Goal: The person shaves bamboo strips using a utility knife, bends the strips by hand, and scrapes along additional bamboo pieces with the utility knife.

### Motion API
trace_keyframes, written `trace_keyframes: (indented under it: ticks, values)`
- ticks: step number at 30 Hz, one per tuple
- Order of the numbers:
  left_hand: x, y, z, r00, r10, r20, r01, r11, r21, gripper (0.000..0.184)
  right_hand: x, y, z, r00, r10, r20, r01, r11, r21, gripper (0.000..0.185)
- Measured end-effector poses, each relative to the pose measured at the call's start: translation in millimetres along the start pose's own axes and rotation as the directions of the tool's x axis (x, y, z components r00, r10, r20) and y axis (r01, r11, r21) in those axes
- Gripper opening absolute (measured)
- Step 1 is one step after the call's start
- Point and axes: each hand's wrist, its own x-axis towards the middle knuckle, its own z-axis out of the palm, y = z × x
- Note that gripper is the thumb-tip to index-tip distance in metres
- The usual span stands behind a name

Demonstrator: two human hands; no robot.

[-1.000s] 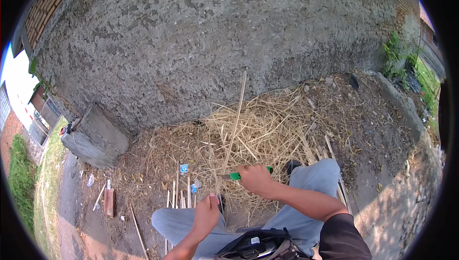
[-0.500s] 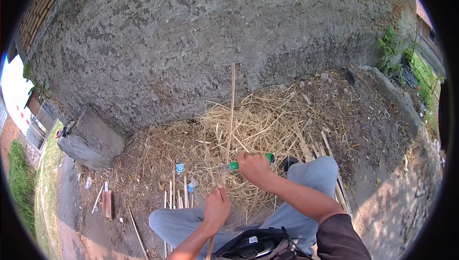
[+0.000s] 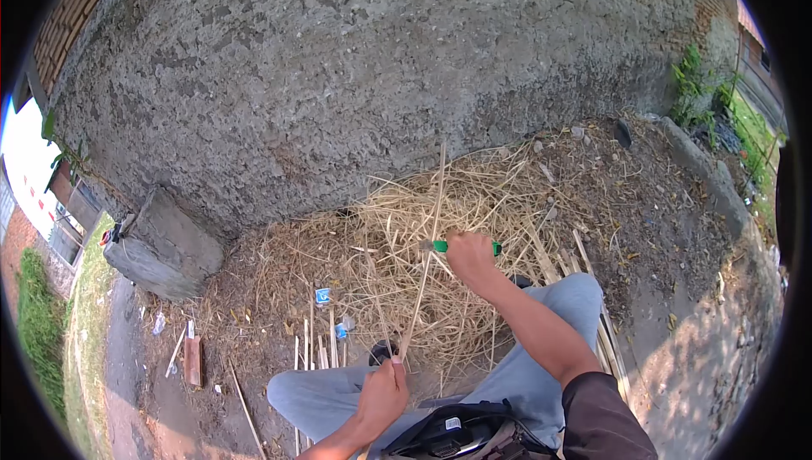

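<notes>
My left hand (image 3: 382, 394) is closed around the lower part of a long thin strip (image 3: 420, 291), which looks like bamboo or wood and slants up toward the wall. My right hand (image 3: 471, 257) grips the green handle of a knife (image 3: 440, 246). Its short blade lies against the strip about midway along, and the blade's edge is too small to make out. Beneath both hands spreads a pile of pale shavings (image 3: 482, 206).
A rough grey wall (image 3: 338, 79) rises behind the pile. At the left stand a concrete block (image 3: 169, 244) and a reddish brick piece (image 3: 193, 361). Several cut strips (image 3: 320, 346) lie by my left knee, others by my right leg. Blue-white wrappers (image 3: 322, 295) lie nearby.
My right hand with the knife has moved up and away along the strip. The strip's far end has dropped and leans further right. My left hand remains low, near my knees.
</notes>
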Motion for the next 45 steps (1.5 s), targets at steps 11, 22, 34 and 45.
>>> trace_keyframes:
  ticks: [11, 22, 34, 45]
  values:
    - [-98, -62, -3, 0.982, 0.174, 0.067, -0.185, 0.952, 0.245, 0.035, 12, 29, 27, 0.984, 0.177, 0.025, -0.177, 0.984, 0.022, 0.011]
    - [-121, -94, -70, 0.994, 0.042, -0.105, -0.037, 0.998, 0.057, 0.032, -2, 35, 4, 0.942, 0.309, 0.13, -0.329, 0.925, 0.192, 0.014]
    - [-95, -77, -25, 0.997, -0.067, -0.031, 0.072, 0.964, 0.257, 0.03, -24, -4, -14, 0.997, 0.083, 0.008, -0.082, 0.959, 0.272, 0.011]
    - [-88, -70, -21, 0.994, -0.004, -0.108, 0.035, 0.958, 0.286, 0.029, -28, -13, -22, 0.994, 0.061, -0.085, -0.035, 0.957, 0.287, 0.006]
